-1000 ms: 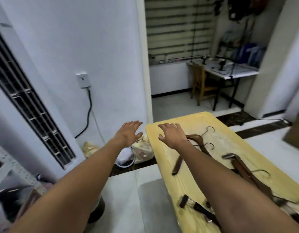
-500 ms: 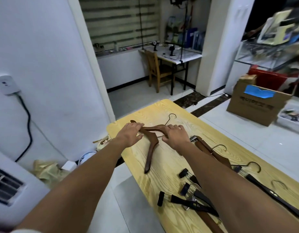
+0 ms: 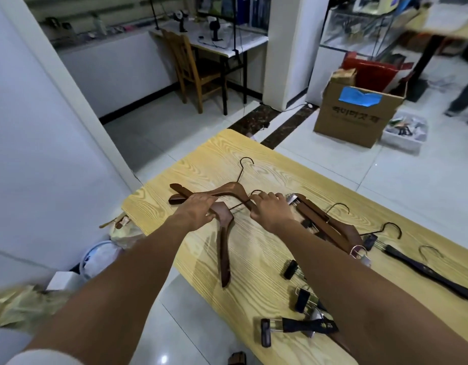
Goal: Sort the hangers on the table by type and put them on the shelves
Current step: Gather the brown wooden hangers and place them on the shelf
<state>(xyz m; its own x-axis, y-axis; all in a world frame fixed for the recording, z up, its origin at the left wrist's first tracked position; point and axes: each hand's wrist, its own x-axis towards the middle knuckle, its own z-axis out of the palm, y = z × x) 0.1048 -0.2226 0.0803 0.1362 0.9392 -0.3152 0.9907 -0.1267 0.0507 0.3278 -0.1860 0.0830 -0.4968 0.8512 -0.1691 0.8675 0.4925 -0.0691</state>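
Gripped upper wooden hanger with left hand and right hand, curled round either arm. Found second wooden hanger beneath left grip, clip hangers beside right grip.

brown wooden hangers overlapping; black clip hangers scattered flat.

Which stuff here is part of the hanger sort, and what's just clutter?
Job: wooden coat hangers, gripped by left hand and right hand; brown clip hangers; black clip hangers; table.
Clutter: cardboard box; wooden chair; plastic bin; desk.
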